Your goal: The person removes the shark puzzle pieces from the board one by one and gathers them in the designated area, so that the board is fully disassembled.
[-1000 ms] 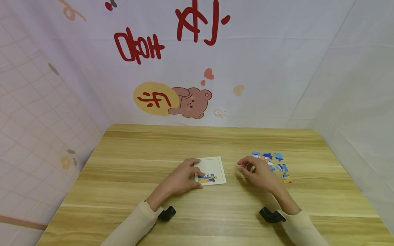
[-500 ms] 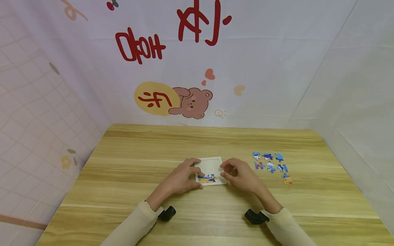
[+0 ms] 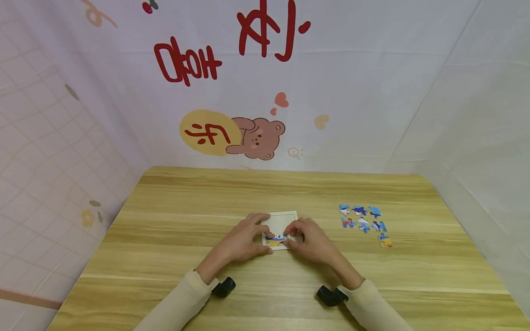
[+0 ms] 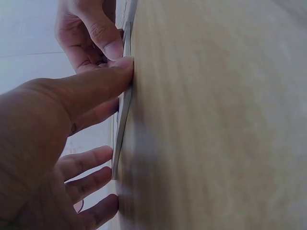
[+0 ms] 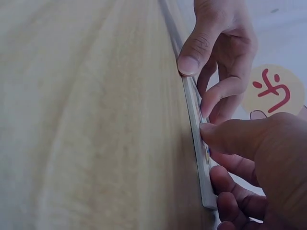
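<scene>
A shallow white puzzle tray (image 3: 279,221) lies on the table, with blue and yellow jigsaw pieces (image 3: 274,242) along its near side. My left hand (image 3: 244,239) holds the tray at its left: thumb on the near edge, other fingers at the far left, index finger down on the pieces. At the right end of the laid pieces, my right hand (image 3: 312,241) pinches a small jigsaw piece between thumb and index finger, mostly hidden by the fingertips. In the right wrist view, the right thumb (image 5: 216,136) sits right at the tray's rim, close to the left hand (image 5: 223,62).
Several loose jigsaw pieces (image 3: 363,224) lie in rows on the table to the right of the tray. Behind the wooden table (image 3: 198,193) hangs a white cloth backdrop (image 3: 352,82) printed with a bear and red characters.
My right hand has moved left from beside the loose pieces, over the tray's right edge, and down onto the laid pieces. The left hand and the tray have stayed in place.
</scene>
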The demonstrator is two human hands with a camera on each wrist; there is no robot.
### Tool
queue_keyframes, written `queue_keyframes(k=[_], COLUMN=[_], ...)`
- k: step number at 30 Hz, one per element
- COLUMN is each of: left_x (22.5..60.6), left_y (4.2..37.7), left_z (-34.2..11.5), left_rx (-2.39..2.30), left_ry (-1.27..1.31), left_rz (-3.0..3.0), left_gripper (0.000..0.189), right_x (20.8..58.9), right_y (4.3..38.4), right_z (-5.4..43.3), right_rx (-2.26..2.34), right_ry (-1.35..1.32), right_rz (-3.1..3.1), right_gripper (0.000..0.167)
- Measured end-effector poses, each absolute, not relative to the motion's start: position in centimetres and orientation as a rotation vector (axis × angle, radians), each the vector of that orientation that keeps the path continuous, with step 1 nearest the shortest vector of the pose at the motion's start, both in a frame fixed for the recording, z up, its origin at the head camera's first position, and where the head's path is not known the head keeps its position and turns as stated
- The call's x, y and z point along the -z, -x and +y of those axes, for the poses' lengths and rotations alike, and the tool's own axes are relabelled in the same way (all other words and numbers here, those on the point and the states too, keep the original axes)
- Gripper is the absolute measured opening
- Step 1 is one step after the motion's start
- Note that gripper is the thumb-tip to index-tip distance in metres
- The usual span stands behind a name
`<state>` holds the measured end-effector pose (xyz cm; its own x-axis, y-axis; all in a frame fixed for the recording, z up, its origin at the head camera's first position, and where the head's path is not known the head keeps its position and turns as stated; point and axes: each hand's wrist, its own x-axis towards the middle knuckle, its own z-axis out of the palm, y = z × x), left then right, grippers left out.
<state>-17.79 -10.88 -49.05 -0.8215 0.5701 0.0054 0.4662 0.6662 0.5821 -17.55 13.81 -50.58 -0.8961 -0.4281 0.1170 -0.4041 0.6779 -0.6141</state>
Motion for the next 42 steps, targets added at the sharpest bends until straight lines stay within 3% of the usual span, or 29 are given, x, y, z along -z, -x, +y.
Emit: queue_keyframes(k=[28,42], left_x=[49.41,49.32], left_y=[17.95,17.92], left_z=[-10.97,-11.0], left_rx=[-0.839,-0.839], left_ry=[-0.879,-0.875], left_rz=[2.73,2.73], left_gripper=[0.025,0.024], right_x=[50.47,50.03], right_y=[17.12,17.22], right_z=[13.64,14.32], right_rx=[1.161,1.247], right_ry=[0.649,0.628], right_rz=[2.829,2.763], right_gripper=[0.014,0.003])
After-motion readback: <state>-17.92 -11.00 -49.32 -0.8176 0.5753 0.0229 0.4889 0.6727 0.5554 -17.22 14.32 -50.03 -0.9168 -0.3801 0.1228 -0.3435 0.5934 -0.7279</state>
